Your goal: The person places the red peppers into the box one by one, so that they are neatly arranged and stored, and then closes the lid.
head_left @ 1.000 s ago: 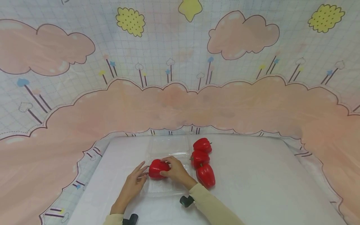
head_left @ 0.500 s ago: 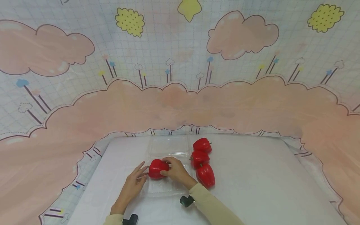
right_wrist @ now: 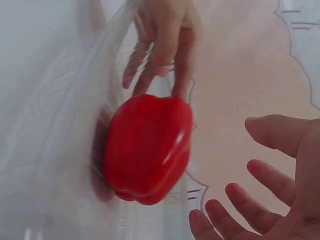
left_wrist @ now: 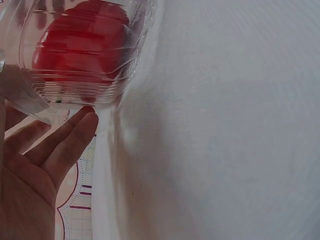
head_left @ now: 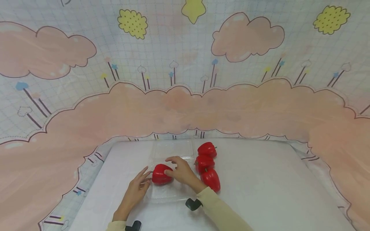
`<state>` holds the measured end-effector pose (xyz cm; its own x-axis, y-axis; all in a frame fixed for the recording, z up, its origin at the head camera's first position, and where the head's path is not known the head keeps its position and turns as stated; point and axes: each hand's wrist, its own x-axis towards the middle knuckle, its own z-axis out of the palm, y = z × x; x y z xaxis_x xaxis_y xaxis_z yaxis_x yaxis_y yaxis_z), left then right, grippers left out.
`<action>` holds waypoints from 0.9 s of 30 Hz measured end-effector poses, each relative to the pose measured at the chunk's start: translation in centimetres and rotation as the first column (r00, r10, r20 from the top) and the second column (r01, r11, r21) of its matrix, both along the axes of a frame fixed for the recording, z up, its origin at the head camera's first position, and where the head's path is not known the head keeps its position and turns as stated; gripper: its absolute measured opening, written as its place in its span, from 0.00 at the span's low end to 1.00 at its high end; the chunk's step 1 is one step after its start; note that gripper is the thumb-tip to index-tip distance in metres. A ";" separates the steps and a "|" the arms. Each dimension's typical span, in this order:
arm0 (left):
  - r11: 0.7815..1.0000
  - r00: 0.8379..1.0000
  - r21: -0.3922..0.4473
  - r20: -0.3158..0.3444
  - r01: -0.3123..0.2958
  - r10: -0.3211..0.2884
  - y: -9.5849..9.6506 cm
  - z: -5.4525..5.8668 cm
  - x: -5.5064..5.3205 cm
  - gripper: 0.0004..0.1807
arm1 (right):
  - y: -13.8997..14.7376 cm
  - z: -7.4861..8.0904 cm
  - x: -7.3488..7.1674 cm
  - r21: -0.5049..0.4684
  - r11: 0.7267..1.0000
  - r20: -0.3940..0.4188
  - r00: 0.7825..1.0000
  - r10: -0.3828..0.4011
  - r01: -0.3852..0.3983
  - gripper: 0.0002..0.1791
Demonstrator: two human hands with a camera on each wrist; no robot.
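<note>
Pepper in clear tray, placing step I'd say; left hand, right hand: fingers loose, gripping nothing; next, withdraw right.

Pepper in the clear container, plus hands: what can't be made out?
Head: right end of the pepper, partly behind the right hand.
Left wrist: the pepper's surface detail, distorted by the clear container.
Left wrist: heel of the left hand, cut off by the bottom edge.
Right wrist: the pepper's far end, behind its own body.

A cloud-printed backdrop rises behind a white tabletop.
</note>
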<state>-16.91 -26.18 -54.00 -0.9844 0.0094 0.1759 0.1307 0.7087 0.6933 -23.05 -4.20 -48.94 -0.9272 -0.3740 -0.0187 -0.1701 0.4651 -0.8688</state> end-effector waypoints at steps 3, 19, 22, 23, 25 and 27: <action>1.000 1.000 0.003 -0.004 0.002 -0.002 0.0 0.0 0.0 0.26 | 0.3 0.7 0.2 -0.013 1.000 -0.029 0.999 0.021 -0.021 0.25; 1.000 1.000 -0.003 0.010 -0.023 0.023 0.3 0.1 0.4 0.25 | 2.6 4.7 2.6 -0.085 0.993 -0.149 0.986 0.069 -0.082 0.24; 1.000 1.000 -0.001 0.010 -0.017 0.017 0.2 0.3 0.4 0.25 | 3.2 5.3 3.0 -0.090 0.992 -0.173 0.983 0.070 -0.086 0.24; 1.000 1.000 0.000 0.009 -0.014 0.014 0.2 0.3 0.3 0.25 | 3.4 5.5 3.1 -0.090 0.992 -0.178 0.981 0.072 -0.089 0.23; 1.000 1.000 0.004 0.008 -0.009 0.009 0.2 0.4 0.3 0.25 | 3.7 5.8 3.2 -0.097 0.991 -0.182 0.980 0.074 -0.093 0.23; 1.000 1.000 0.005 0.004 -0.004 0.004 0.2 0.4 0.2 0.25 | 4.1 6.0 3.2 -0.104 0.990 -0.180 0.981 0.075 -0.095 0.23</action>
<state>-16.66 -25.99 -53.56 -0.9850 0.0050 0.1725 0.1256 0.7060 0.6970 -19.81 -0.10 -42.91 -0.8771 -0.4423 0.1870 -0.3587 0.3445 -0.8676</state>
